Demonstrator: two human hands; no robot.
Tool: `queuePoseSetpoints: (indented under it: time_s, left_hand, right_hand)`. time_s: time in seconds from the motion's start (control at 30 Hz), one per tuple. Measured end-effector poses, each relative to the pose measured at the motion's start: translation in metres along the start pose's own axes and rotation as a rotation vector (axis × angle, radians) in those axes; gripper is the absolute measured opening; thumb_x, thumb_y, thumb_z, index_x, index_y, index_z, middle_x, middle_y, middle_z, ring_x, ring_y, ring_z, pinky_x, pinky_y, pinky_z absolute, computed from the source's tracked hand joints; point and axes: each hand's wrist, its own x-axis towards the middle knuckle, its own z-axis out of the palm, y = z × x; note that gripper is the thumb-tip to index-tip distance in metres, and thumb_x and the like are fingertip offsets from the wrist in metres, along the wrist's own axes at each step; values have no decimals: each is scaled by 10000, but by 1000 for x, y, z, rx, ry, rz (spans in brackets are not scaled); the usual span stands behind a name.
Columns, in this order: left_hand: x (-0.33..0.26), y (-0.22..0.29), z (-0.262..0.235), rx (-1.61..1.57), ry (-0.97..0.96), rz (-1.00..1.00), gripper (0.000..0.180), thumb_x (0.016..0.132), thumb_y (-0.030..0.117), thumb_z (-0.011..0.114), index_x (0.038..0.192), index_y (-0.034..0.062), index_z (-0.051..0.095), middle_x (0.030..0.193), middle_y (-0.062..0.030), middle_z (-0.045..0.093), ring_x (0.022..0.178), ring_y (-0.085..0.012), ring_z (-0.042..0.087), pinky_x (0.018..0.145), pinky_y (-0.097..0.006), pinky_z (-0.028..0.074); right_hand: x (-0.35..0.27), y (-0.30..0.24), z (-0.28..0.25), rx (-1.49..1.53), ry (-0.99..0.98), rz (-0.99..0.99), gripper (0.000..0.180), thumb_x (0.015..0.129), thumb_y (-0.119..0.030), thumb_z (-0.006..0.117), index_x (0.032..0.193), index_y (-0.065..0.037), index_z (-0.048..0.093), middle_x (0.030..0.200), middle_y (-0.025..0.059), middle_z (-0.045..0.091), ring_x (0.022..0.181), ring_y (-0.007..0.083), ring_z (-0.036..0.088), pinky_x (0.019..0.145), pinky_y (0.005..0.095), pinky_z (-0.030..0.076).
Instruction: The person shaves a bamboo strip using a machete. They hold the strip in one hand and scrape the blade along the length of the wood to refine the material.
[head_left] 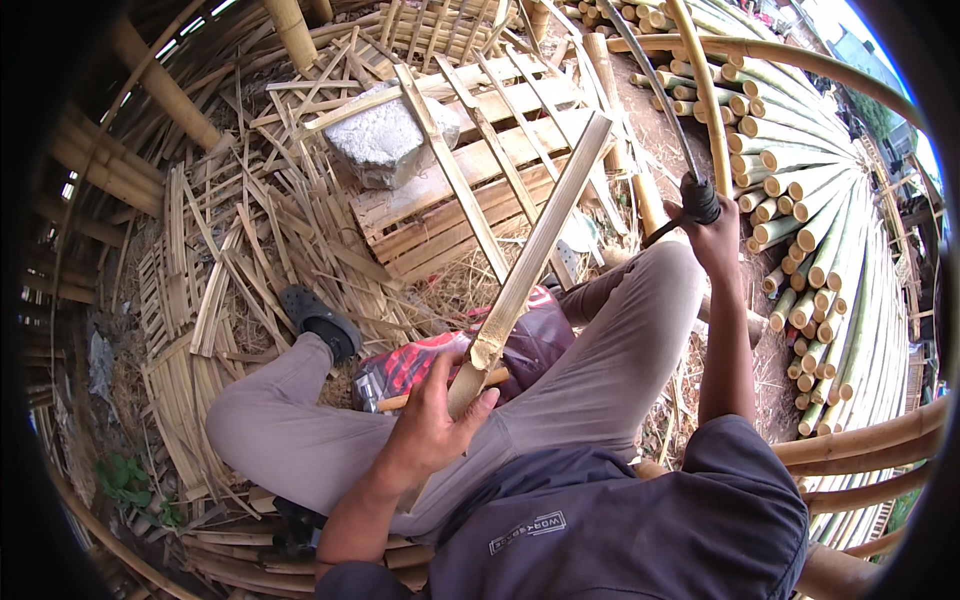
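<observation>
My left hand [428,428] is closed around the lower part of a long split bamboo strip [548,245]. The strip slants up and away to the right across my lap, with a node just above my fingers. Out to the right, beside my raised knee, my right hand [716,243] grips the black wrapped handle of a long knife [699,198]. Its thin, slightly curved dark blade points up and away, apart from the strip. Under the strip, between my legs, a red and dark plastic bag [412,368] lies with a short orange-brown rod [395,404] by it.
A slatted bamboo platform [405,225] stands ahead with a rough grey stone block [385,140] on it. Loose bamboo strips [240,270] litter the ground at left. Cut bamboo poles [830,220] are stacked at right. Upright poles [170,85] rise at far left.
</observation>
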Motion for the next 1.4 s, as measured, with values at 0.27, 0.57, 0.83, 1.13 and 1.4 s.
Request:
queuePoseSetpoints:
  time_s: [0.27, 0.57, 0.83, 1.13, 1.4]
  left_hand:
    - [3, -21, -3, -311, 32, -70, 306, 988, 79, 561, 1260, -14, 457, 781, -57, 622, 576, -48, 540, 488, -210, 448]
    - [-11, -20, -8, -203, 126, 4, 400, 977, 90, 582, 1340, 19, 429, 930, 6, 485, 841, -61, 451, 744, -219, 419]
    - [-16, -1, -14, -137, 196, -7, 455, 960, 94, 609, 1358, 21, 400, 914, 8, 447, 803, -76, 423, 720, -222, 409]
    - [-17, -13, -14, -194, 288, 79, 420, 1050, 196, 447, 1373, -73, 440, 1108, -153, 598, 940, -227, 574, 909, -352, 450]
    - [-17, -1, -8, -235, 338, 68, 436, 1065, 217, 418, 1416, -41, 420, 826, 8, 509, 652, -37, 463, 515, -204, 409]
  right_hand:
    - [-57, -81, 51, -86, -264, -173, 335, 563, -150, 778, 858, -12, 700, 702, 172, 677, 666, 341, 672, 693, 390, 534]
    - [-85, -92, 79, -227, -371, -471, 332, 457, -154, 736, 772, -92, 653, 653, 98, 614, 656, 317, 608, 667, 396, 517]
    - [-77, -103, 79, -152, -433, -459, 324, 455, -139, 717, 755, -55, 628, 657, 125, 591, 648, 342, 590, 646, 401, 494]
    - [-68, -112, 74, -36, -404, -430, 306, 509, -146, 732, 803, -93, 664, 649, 135, 614, 630, 357, 610, 625, 420, 504]
    - [-59, -120, 60, -17, -311, -376, 271, 598, -156, 790, 774, -4, 652, 671, 132, 638, 622, 277, 636, 619, 356, 497]
